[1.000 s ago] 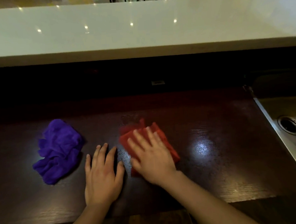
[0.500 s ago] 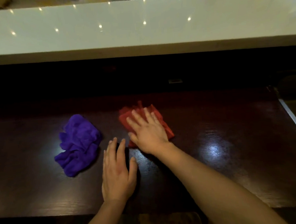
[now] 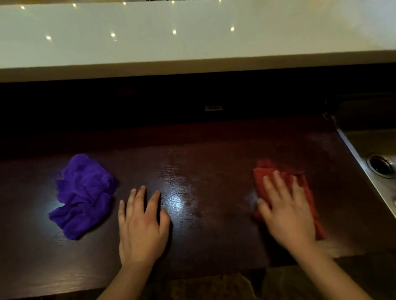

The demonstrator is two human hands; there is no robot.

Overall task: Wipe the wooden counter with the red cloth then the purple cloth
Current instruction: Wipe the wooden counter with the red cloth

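Dark wooden desk (image 3: 220, 229): right hand (image 3: 286, 211) flat, spread on folded red cloth (image 3: 261, 176); keep even pressure, overlapping strokes. Left hand (image 3: 141, 227) flat, spread, bracing.

On wooden counter (image 3: 220, 229): crumpled cloth (image 3: 84, 196) at left; left hand (image 3: 140, 230) flat just right of it; right hand (image 3: 286, 211) atop flat cloth (image 3: 311, 201) farther right; sink (image 3: 384, 173) at right edge; raised ledge (image 3: 185, 34) behind.

Pressing red cloth (image 3: 284, 179) flat under right hand (image 3: 286, 211) on wooden counter (image 3: 208, 218), near sink (image 3: 384, 175); resting left hand (image 3: 140, 230) palm-down just right of purple cloth (image 3: 84, 196).
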